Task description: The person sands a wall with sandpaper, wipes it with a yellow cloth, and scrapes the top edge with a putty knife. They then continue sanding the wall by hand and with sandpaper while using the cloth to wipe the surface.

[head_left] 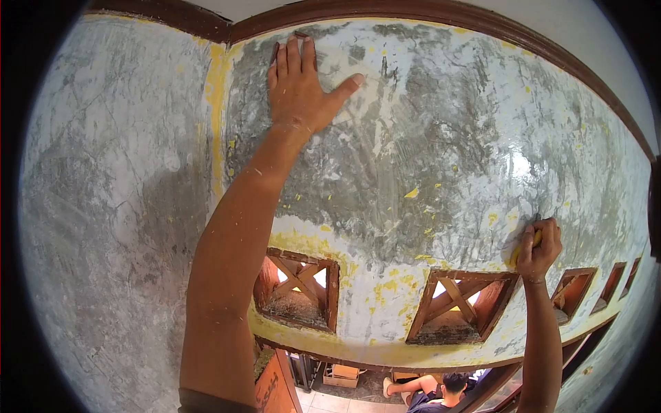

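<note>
My left hand (301, 86) lies flat and open against the upper part of a scraped grey and white wall (441, 144), fingers reaching up near the dark brown ceiling moulding (413, 14). My right hand (539, 248) is closed around a small yellow tool (536, 238), pressed against the wall just above a row of square vent openings. Flecks of yellow paint remain on the wall between the two hands.
Square wooden vents with crossed slats (298, 289) (456, 305) run along the lower wall. The wall corner (217, 117) has a yellow streak. Below, a person with dark hair (447, 389) sits on the floor near a cardboard box (342, 376).
</note>
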Available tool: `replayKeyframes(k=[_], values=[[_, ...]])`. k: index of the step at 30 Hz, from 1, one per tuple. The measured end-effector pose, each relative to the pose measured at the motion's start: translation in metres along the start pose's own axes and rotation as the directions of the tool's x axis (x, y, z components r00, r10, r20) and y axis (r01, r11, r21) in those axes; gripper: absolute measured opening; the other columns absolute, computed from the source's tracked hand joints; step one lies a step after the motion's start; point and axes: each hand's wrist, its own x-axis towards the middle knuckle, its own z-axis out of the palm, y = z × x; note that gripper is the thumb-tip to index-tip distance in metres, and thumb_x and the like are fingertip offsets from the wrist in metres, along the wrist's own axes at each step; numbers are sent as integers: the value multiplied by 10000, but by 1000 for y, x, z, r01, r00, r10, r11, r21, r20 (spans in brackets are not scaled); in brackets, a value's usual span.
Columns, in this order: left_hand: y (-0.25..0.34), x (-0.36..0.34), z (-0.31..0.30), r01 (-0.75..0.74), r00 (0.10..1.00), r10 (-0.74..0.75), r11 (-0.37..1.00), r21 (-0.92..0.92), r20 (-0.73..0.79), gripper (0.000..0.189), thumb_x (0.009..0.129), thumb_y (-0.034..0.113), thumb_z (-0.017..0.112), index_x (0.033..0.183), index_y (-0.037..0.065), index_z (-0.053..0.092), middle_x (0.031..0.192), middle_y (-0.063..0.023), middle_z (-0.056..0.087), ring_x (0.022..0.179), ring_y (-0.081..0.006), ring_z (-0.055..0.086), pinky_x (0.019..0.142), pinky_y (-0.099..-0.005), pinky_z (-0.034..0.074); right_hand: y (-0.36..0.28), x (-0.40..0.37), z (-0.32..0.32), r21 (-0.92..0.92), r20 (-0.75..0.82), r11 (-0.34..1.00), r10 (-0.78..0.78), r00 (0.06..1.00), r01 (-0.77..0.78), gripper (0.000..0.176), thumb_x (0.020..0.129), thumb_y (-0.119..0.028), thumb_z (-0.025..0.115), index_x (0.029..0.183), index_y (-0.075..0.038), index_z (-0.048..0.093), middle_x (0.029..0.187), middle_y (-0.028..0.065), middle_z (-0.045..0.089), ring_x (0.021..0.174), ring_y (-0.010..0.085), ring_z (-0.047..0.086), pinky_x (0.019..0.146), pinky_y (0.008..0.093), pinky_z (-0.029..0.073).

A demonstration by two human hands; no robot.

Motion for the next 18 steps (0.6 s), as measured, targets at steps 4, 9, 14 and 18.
replayKeyframes(k=[4, 9, 14, 18], values=[[32, -12, -25, -133, 985, 137, 990, -43, 104, 1095, 783, 873, 472, 1579, 154, 255, 1634, -135, 235, 1524, -290, 176, 1239, -446, 128, -1, -4, -4, 3, 11, 1000, -2, 1000, 2, 62, 780, -42, 573, 775, -22, 514, 717, 137, 485, 611, 328, 441, 615, 422, 329], [7, 9, -11, 126, 984, -120, 991, -37, 128, 1171, 708, 880, 563, 1576, 159, 250, 1635, -120, 238, 1518, -295, 191, 1237, -437, 162, -2, -3, -4, -2, 23, 1000, 6, 1000, -6, 65, 767, -37, 575, 777, -23, 513, 716, 134, 483, 610, 328, 438, 617, 421, 328], [54, -11, -13, -139, 989, 144, 983, -123, 29, 1175, 734, 860, 567, 1560, 81, 268, 1626, -150, 246, 1514, -302, 204, 1231, -456, 176, -1, 2, -1, -8, 18, 1000, -12, 1000, 12, 58, 770, -34, 568, 787, -24, 513, 718, 131, 481, 611, 327, 438, 614, 421, 323], [13, 29, -10, -146, 973, 183, 961, -235, 141, 1237, 746, 889, 512, 1560, 6, 216, 1638, -173, 200, 1527, -298, 159, 1237, -462, 143, -2, 0, -2, -8, 22, 1000, -13, 1000, 13, 63, 773, -34, 572, 789, -24, 512, 719, 132, 480, 615, 330, 439, 613, 422, 321]])
